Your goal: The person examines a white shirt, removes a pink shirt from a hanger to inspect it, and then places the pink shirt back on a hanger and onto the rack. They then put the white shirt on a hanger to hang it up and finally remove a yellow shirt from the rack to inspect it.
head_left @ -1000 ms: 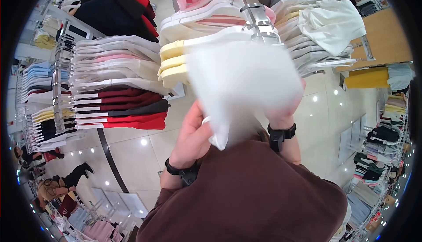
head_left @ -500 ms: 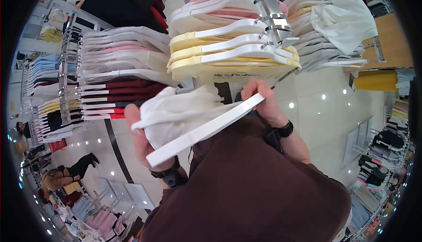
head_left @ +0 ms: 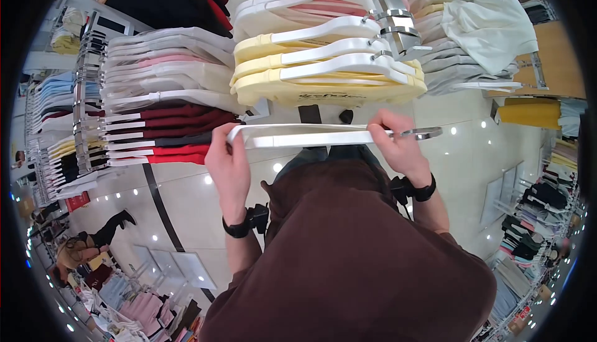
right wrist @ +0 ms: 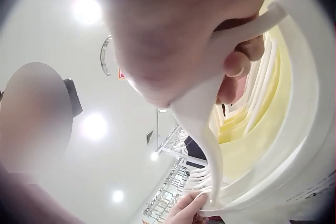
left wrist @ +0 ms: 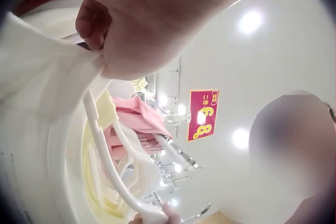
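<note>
A white hanger (head_left: 311, 139) lies level in front of the brown-sleeved torso, its metal hook (head_left: 428, 132) pointing right. My right hand (head_left: 398, 143) grips it at the neck beside the hook, fingers curled round it in the right wrist view. My left hand (head_left: 229, 168) pinches the white shirt (left wrist: 42, 87) at its neckline, by the hanger's far end. That neckline stretches along the hanger between both hands. In the right wrist view, dark print shows on the shirt's front, and the hanger arm runs inside the neck opening. Most of the shirt hangs hidden below in the head view.
Yellow shirts (head_left: 258, 90) on white hangers hang just ahead from a metal rail (head_left: 401, 34). Dark red shirts (head_left: 186, 123) hang at left, a white garment (head_left: 491, 31) at right. A person (head_left: 87, 247) stands at lower left. A red sign (left wrist: 203, 115) hangs overhead.
The white shirt was a blurred bundle raised before me, then lay bunched along a slanted hanger. Now the hanger is level and the shirt hangs down, its neckline stretched between both hands.
</note>
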